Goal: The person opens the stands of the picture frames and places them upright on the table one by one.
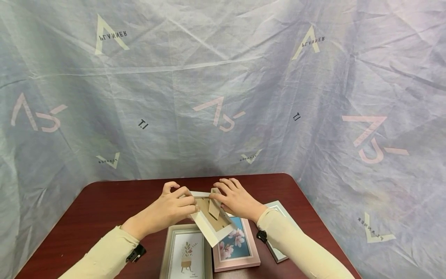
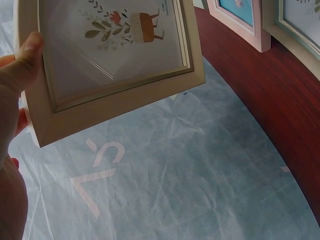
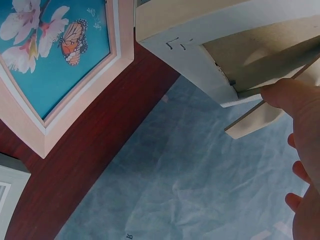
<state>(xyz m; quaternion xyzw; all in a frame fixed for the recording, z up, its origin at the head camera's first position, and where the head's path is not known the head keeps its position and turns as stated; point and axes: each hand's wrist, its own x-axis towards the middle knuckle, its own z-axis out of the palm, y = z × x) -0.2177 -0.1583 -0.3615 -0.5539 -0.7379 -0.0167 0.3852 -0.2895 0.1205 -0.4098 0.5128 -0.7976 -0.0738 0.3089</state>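
My left hand (image 1: pixel 167 205) grips one edge of a cream picture frame (image 1: pixel 204 229), raised and tilted above the table with its brown back towards the head camera. In the left wrist view the front of this frame (image 2: pixel 125 104) shows a potted-plant print behind glazing, with the thumb on the border. My right hand (image 1: pixel 237 197) is at the frame's back, where its thumb and finger pinch the flat easel stand (image 1: pixel 214 210). The right wrist view shows the thumb on the stand (image 3: pixel 252 122), angled away from the backing. Some right fingertips are hidden.
A beige frame (image 1: pixel 168 252) with a similar plant print lies at the front. Beside it lies a pink frame (image 1: pixel 253 248) with blossoms and a butterfly. A pale frame (image 1: pixel 283 209) sits partly under the right forearm. Grey cloth (image 1: pixel 216 85) hangs behind the dark red table (image 1: pixel 115 201).
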